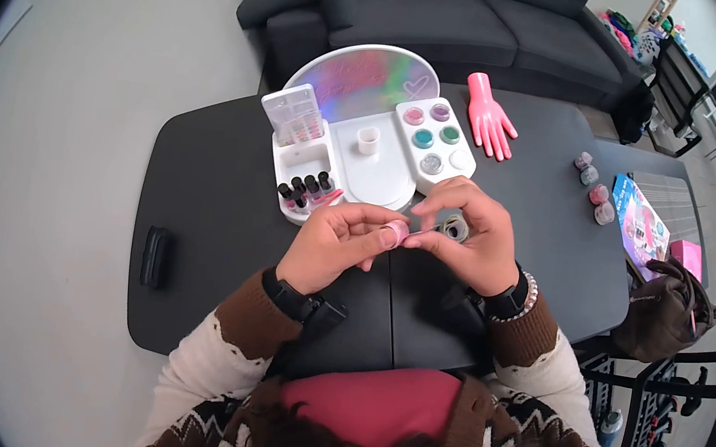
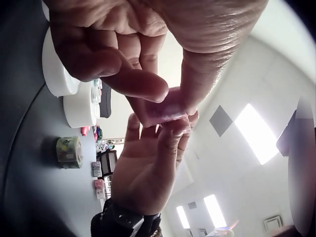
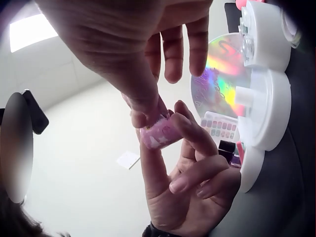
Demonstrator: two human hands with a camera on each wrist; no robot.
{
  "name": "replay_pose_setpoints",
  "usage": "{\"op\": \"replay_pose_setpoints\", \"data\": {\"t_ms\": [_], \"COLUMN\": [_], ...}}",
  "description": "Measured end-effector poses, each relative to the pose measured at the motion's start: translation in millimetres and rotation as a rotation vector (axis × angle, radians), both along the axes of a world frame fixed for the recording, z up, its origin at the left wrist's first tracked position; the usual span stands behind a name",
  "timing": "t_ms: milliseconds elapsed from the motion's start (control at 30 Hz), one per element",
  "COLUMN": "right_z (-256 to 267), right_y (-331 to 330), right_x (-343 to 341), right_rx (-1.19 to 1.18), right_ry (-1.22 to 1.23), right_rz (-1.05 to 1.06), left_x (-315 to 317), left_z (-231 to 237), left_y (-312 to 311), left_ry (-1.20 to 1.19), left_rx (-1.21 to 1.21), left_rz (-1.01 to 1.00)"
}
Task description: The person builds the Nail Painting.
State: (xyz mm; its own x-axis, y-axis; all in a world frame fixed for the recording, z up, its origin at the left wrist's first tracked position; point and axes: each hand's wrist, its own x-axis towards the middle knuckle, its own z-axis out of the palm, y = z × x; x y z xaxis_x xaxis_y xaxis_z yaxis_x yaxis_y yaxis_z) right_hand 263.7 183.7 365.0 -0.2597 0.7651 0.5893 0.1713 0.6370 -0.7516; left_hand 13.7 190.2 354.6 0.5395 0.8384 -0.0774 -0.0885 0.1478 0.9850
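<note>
My left hand (image 1: 336,240) holds a small pink patterned roll of tape (image 3: 160,133) between thumb and fingers, above the table's near half. From the other side my right hand (image 1: 475,239) pinches the roll's edge with thumb and index finger, its other fingers spread apart. In the right wrist view the pinched spot is partly covered by the thumb. On the tabletop below the right hand stands a second roll, with a greenish pattern (image 2: 69,152). Just beyond both hands sits a white nail-set stand (image 1: 374,167) holding a small white cup (image 1: 368,141).
Several nail polish bottles (image 1: 308,187) stand in the stand's left part; glitter pots (image 1: 423,138) fill its right part. A pink model hand (image 1: 488,119) lies behind on the black table (image 1: 198,202). More rolls (image 1: 598,194), a printed box (image 1: 641,226) and a brown bag (image 1: 665,309) are to the right.
</note>
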Motion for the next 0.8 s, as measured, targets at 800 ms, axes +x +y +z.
{"op": "replay_pose_setpoints", "data": {"t_ms": [800], "right_z": [0], "right_y": [-30], "right_x": [-30], "right_rx": [0.051], "right_ry": [-0.046], "right_rz": [-0.045], "left_x": [-3], "left_z": [-5], "left_y": [-3], "left_ry": [-0.083], "left_rx": [-0.104], "left_rz": [-0.113]}}
